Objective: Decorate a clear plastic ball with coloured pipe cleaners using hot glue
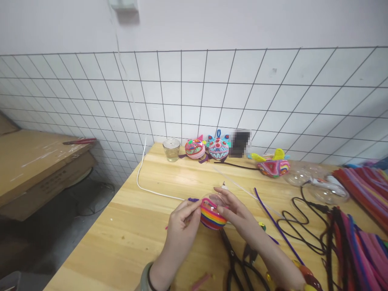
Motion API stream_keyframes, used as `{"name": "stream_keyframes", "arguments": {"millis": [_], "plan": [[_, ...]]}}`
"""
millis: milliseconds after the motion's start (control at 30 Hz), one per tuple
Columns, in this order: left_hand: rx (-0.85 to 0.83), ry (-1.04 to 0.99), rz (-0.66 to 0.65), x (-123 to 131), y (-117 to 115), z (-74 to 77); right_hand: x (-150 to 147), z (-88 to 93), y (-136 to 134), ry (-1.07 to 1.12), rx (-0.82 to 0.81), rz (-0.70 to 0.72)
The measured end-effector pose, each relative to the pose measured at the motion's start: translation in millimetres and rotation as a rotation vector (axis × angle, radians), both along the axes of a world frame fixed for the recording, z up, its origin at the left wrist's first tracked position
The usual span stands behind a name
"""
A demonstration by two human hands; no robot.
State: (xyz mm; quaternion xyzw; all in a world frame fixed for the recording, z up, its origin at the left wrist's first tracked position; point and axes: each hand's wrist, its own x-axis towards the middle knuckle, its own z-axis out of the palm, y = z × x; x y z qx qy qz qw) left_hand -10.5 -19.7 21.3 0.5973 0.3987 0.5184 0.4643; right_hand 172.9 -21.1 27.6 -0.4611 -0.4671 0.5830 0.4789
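A clear plastic ball (213, 217), its lower half wrapped in rainbow rows of pipe cleaner, is held between my two hands above the table. My left hand (181, 221) pinches a pink pipe cleaner (206, 199) at the ball's left edge; a short purple fuzzy piece (193, 199) shows by those fingertips. On the other side, my right hand (239, 213) grips the ball, thumb on the front and fingers over the bare top. Black-handled scissors (233, 255) lie below the ball. Right of my right hand lies a long purple pipe cleaner (277, 224).
Decorated balls (218, 148) and a glass cup (171, 150) stand along the tiled wall. At right are clear plastic shells (329, 192), a black cable (298, 230) and bundled pipe cleaners (360, 250). A white cord (157, 194) crosses the wooden table (121, 242).
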Motion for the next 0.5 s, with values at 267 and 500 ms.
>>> {"name": "stream_keyframes", "arguments": {"millis": [267, 500], "plan": [[0.090, 0.065, -0.018, -1.5, 0.5, -2.4, -0.1, 0.3, 0.1, 0.014, 0.016, -0.025], [0.107, 0.097, -0.039, -2.4, 0.0, -3.9, 0.6, 1.4, -0.3, 0.002, 0.029, -0.028]]}}
